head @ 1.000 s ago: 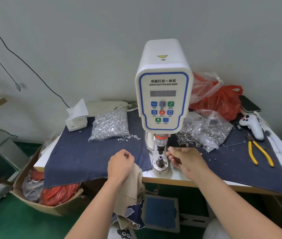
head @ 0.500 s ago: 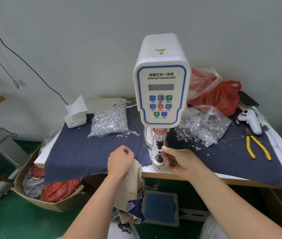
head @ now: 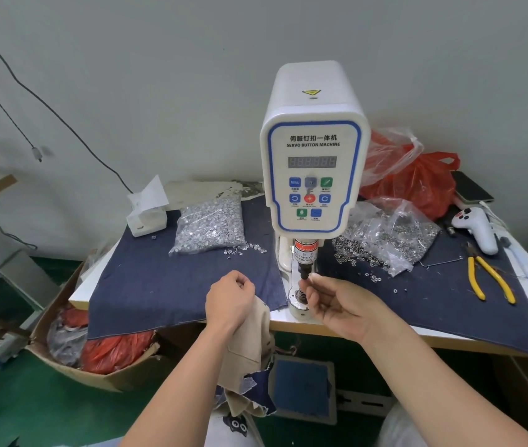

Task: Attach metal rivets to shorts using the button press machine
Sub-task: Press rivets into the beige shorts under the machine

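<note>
Beige shorts [head: 249,337] hang gripped in the left hand [head: 228,300], not yet under the press [head: 314,156]. Right hand [head: 337,304] fingertips pinch together at the die, seemingly loading a rivet; pressing remains.

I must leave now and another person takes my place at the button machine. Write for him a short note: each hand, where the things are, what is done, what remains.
Left hand: grips the beige shorts at the table edge, left of the press; they hang down, not yet on the die.
Right hand: fingers pinched at the punch tip, just above the lower die of the button machine. Whether they hold a rivet is too small to tell.
Supplies: bag of rivets on the blue cloth to the left, bag of rings to the right.
Done: shorts in hand.
Left: finish loading, lay shorts on the die, take the fingers away, press.
</note>
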Available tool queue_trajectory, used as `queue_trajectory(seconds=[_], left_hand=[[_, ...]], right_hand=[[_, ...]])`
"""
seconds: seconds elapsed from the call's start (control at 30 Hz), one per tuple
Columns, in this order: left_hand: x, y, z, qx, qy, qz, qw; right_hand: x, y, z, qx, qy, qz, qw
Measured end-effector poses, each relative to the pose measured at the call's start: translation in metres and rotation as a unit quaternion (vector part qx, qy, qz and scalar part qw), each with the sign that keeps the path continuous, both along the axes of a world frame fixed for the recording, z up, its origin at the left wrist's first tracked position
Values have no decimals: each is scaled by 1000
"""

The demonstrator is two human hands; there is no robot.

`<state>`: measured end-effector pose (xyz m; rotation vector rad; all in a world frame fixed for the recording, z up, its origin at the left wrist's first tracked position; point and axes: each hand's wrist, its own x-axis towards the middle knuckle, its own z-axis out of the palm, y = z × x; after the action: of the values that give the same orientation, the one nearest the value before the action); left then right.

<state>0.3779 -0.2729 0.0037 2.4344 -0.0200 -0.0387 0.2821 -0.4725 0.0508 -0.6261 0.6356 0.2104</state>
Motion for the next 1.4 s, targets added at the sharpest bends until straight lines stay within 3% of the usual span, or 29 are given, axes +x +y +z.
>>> queue_trajectory(seconds=[0.3,0.4,0.5,0.57,0.63,0.7,0.87,1.1,1.4], left_hand=[[0,2,-1,-42,-13,7,999],[11,6,6,-63,-42,75,994],[28,9,15,-23,-26,119,992],[39,8,19,2,-9,121,993],[48,3,19,36,-4,105,994],[54,0,16,60,2,98,993],[64,-3,9,56,-1,116,992],[59,-3,6,34,-26,133,990],[68,-3,6,41,5,120,992]], right_hand=[[-5,-1,-1,-6,-36,11,999],[-9,-9,0,-83,-40,40,995],[-6,-21,-4,-210,-23,21,977],[-2,-33,-12,-339,-25,-9,940],[-1,-45,-22,-490,-36,-21,871],[-2,-54,-34,-565,-45,-21,824],[-2,-60,-50,-609,-60,-26,790],[-1,-61,-52,-614,-71,-26,785],[-3,-60,-52,-638,-82,-18,765]])
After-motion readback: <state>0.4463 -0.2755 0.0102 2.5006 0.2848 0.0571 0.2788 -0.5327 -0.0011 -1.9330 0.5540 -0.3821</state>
